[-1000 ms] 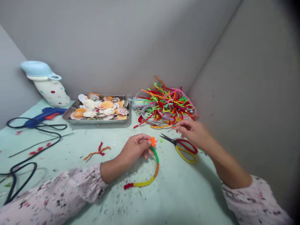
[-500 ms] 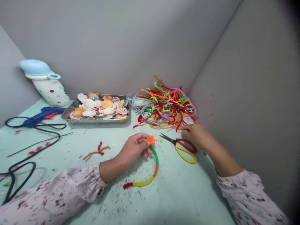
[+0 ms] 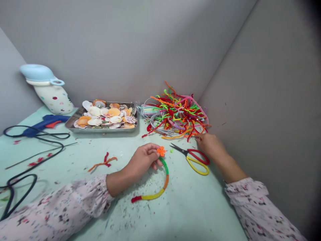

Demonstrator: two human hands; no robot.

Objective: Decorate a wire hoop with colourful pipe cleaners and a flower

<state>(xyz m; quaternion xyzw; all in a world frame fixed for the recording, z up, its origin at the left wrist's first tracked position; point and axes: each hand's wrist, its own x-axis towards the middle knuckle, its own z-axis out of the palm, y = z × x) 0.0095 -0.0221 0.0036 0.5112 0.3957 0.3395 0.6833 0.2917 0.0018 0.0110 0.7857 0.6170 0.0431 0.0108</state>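
My left hand (image 3: pixel 145 160) is closed in a pinch on a curved wrapped stem (image 3: pixel 164 183) with green, orange, yellow and red bands. An orange flower (image 3: pixel 162 151) sits at its top by my thumb, and the red end curls down to the left over the table. My right hand (image 3: pixel 209 144) is at the front right edge of a heap of pipe cleaners (image 3: pixel 180 112), fingers pinched together; what is between them is too small to make out. Scissors (image 3: pixel 192 158) with one red and one yellow handle lie between my hands, blades partly apart.
A metal tray (image 3: pixel 102 131) of seashells stands at the back. Left of it are a leaning white bottle (image 3: pixel 54 97) with a blue lid, a blue glue gun (image 3: pixel 42 125) and its looping black cord (image 3: pixel 56 142). Twisted orange and red pipe-cleaner pieces (image 3: pixel 102 163) lie near my left sleeve.
My right hand has moved slightly down and right, coming down beside the heap's edge. My left hand keeps hold of the stem, and the flower has turned to face me more.
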